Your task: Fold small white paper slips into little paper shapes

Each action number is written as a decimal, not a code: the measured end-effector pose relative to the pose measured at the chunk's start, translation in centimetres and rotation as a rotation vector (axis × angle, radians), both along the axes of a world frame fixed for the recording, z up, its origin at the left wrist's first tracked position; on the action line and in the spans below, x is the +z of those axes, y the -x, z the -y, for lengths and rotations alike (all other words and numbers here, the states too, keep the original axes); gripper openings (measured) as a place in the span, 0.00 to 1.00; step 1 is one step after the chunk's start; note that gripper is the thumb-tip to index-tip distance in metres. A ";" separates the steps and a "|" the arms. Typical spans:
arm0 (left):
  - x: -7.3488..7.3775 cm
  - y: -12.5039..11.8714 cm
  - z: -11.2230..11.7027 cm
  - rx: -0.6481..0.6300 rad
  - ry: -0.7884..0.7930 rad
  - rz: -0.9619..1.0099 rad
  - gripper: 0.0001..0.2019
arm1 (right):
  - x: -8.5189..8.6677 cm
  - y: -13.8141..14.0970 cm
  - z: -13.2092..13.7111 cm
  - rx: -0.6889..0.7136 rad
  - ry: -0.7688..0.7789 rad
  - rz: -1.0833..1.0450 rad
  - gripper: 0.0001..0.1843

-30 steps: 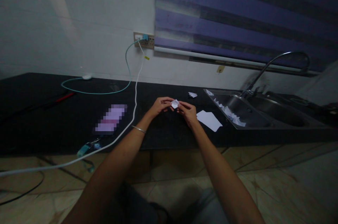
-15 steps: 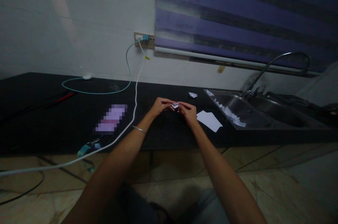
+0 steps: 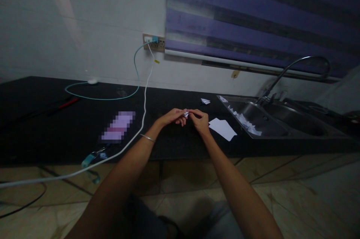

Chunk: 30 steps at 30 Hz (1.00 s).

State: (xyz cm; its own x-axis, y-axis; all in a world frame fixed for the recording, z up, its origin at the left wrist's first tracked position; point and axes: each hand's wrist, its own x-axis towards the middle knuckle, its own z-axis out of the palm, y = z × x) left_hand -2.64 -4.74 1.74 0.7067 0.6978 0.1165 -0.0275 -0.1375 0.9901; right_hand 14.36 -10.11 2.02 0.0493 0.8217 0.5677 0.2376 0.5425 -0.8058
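Observation:
Between my two hands is a small folded piece of white paper (image 3: 186,114), held above the black counter. My left hand (image 3: 174,116) grips it from the left, its fingers curled beneath and its thumb on top. My right hand (image 3: 199,119) pinches the paper's right side with thumb and forefinger. Fingers cover much of the paper, so its full shape is hidden. Just right of my right hand lies a stack of white paper sheets (image 3: 223,128). Behind them on the counter sits another folded paper piece (image 3: 205,101).
Several folded papers (image 3: 245,122) line the left rim of a steel sink (image 3: 278,134) with a curved faucet (image 3: 292,62). A white cable (image 3: 145,100) crosses the black counter (image 3: 174,145) left of my arm. A blurred-out purple rectangle (image 3: 119,127) lies beyond it.
My left hand has turned, its lower fingers now showing curled under the paper. The folded paper has tilted and is more covered. My right hand has barely shifted.

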 end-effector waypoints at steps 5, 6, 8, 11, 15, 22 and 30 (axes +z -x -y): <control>0.1 0.3 0.5 -0.025 -0.069 0.022 0.29 | -0.3 -0.2 -0.3 0.026 0.088 -0.060 0.13; 0.1 0.3 0.5 -0.023 -0.079 0.017 0.29 | -0.3 -0.2 -0.3 0.041 0.126 -0.095 0.15; 0.0 0.2 0.5 -0.019 -0.101 0.000 0.29 | -0.4 -0.2 -0.5 0.078 0.199 -0.171 0.18; -0.1 0.0 0.4 -0.011 -0.125 -0.020 0.29 | -0.5 -0.2 -0.6 0.100 0.263 -0.234 0.20; -0.1 -0.2 0.6 0.018 -0.148 -0.032 0.27 | -0.6 -0.1 -0.7 0.109 0.311 -0.231 0.19; 0.4 -0.1 1.3 0.050 -0.212 -0.037 0.26 | -1.1 -0.4 -1.1 0.120 0.298 -0.235 0.19; 0.4 -0.1 1.3 0.089 -0.287 -0.058 0.28 | -0.9 -0.3 -1.0 0.100 0.288 -0.191 0.21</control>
State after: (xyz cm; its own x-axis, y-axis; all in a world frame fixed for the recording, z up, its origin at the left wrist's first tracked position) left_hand -2.52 -6.03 2.13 0.6553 0.7019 0.2791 0.0530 -0.4113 0.9100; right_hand 14.70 -9.07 1.07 0.0432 0.9528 0.3004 0.0247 0.2996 -0.9537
